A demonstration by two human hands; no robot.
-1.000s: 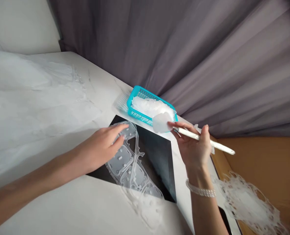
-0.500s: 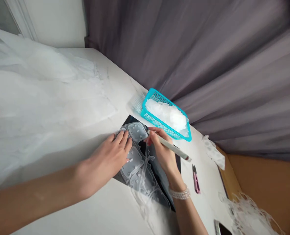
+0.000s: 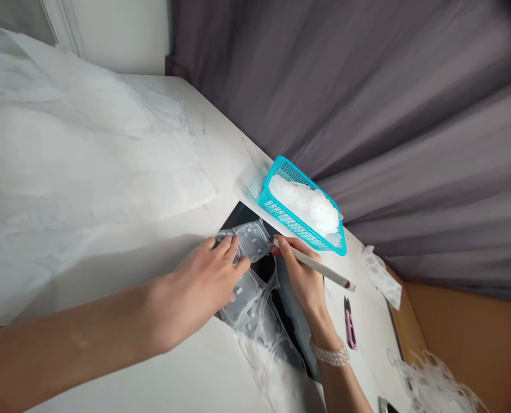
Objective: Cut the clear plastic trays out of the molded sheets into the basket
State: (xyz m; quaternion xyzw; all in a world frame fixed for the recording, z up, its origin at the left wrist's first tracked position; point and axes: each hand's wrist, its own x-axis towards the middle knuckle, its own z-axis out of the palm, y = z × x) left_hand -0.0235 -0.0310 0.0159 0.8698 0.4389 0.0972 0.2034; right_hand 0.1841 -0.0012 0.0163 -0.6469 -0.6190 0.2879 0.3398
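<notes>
My left hand [image 3: 215, 267] lies with fingers spread on a strip of sheer white fabric [image 3: 249, 292] that carries rounded outlined shapes and small raised dots. Beneath the fabric is a black board [image 3: 237, 215]. My right hand [image 3: 301, 272] is closed round a slim white pen-shaped tool [image 3: 320, 267]. The tool's thin tip points at the right edge of the uppermost shape [image 3: 254, 240], though the fingers partly hide the contact. Just beyond that hand stands a turquoise mesh basket [image 3: 345, 244] with a pile of thin white cut pieces [image 3: 309, 206] in it.
Pink-handled thread snips [image 3: 350, 327] lie right of my right wrist. White sheer fabric [image 3: 74, 160] is heaped on the left of the white table [image 3: 109, 367]. A white scrap [image 3: 380, 275] and tangled offcuts [image 3: 440, 384] lie at the right, by a brown panel [image 3: 475, 338]. A grey curtain [image 3: 324, 86] hangs behind.
My right hand has let go of a pale rounded piece by the basket and brought the tool down to the fabric. My left hand has flattened on the strip. The view has shifted.
</notes>
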